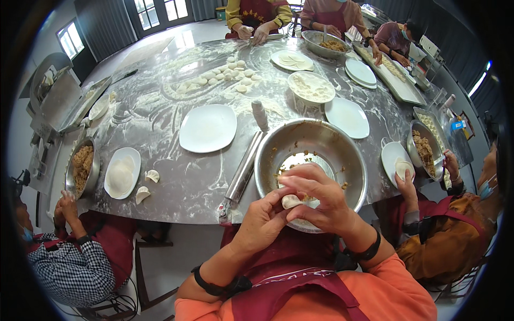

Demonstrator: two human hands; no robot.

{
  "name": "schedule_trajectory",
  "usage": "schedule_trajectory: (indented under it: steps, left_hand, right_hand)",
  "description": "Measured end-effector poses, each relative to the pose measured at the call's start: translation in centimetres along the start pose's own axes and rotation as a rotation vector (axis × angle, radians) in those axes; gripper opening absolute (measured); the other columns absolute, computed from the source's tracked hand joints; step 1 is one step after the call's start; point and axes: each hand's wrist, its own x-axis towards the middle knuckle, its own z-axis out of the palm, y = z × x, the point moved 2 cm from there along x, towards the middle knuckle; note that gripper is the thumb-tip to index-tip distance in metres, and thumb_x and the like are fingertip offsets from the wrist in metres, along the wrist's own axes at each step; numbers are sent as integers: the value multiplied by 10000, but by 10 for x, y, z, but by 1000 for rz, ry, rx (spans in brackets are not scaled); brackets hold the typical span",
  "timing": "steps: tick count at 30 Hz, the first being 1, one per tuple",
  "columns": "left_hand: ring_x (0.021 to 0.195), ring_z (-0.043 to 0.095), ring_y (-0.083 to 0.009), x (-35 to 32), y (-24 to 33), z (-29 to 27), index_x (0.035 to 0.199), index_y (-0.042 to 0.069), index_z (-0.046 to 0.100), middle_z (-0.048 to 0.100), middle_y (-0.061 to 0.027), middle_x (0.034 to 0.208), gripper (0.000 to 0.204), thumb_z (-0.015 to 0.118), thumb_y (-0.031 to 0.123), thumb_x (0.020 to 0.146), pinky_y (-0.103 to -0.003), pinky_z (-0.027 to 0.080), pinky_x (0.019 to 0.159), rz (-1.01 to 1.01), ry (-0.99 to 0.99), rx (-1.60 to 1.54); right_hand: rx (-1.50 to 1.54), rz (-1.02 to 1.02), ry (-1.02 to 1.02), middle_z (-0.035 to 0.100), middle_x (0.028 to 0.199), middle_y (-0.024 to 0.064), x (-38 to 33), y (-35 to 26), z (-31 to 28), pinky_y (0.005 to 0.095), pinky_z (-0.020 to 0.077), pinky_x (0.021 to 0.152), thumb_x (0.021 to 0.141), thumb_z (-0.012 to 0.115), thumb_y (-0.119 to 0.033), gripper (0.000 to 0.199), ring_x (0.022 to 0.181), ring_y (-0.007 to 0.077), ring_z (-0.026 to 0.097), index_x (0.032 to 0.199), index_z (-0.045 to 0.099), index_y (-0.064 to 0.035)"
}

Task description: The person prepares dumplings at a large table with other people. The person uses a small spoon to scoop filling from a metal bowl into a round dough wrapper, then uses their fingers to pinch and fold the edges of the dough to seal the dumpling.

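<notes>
White dough dumpling [292, 201], one: small, smooth, rounded, soft-looking, partly hidden by fingers. Held up between both hands, directly at the fingertips; set in view against the near part of the large steel bowl [350, 160]. Long axis seemingly crosswise, left to right. Cannot tell height above bowl.

Grip of left hand [261, 218]: bent, pressing dumpling from left side with thumb and fingers. Grip of right hand [323, 197]: arched over, grasping same dumpling from right, thumb beneath, fingers curled above. Neither hand nearer; both in contact.

Bowl: round, deep, shiny metal, flared rim; wall and base specked with brown and green filling scraps [305, 154], moist-looking.

Silvery cylinder [245, 168]: long, slender, smooth; lies slantwise just left of bowl, far end toward bowl.

White plate [208, 128]: glossy, square with rounded corners, beyond cylinder to left.

Pleated dumplings [143, 195], two: pale, crimped edges, apart, well left of hands.

Worktop [179, 187]: grey, polished, reflective, streaked with powdery flour [155, 99]; dough pieces [214, 77], pale, flattish, clustered toward far side.
</notes>
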Motion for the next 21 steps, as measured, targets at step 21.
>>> schedule_trajectory:
  steps: [21]
  left_hand:
    - [1278,719,-188,-12,14,-14,1542,-23,628,743,-119,1421,484,736,-51,1071,-315,574,1109,249,187,145]
  right_hand:
    - [101,-126,-100,772,1480,179,26,0,34,570,417,1291,818,959,-201,334,1584,441,547,1125,906,-80]
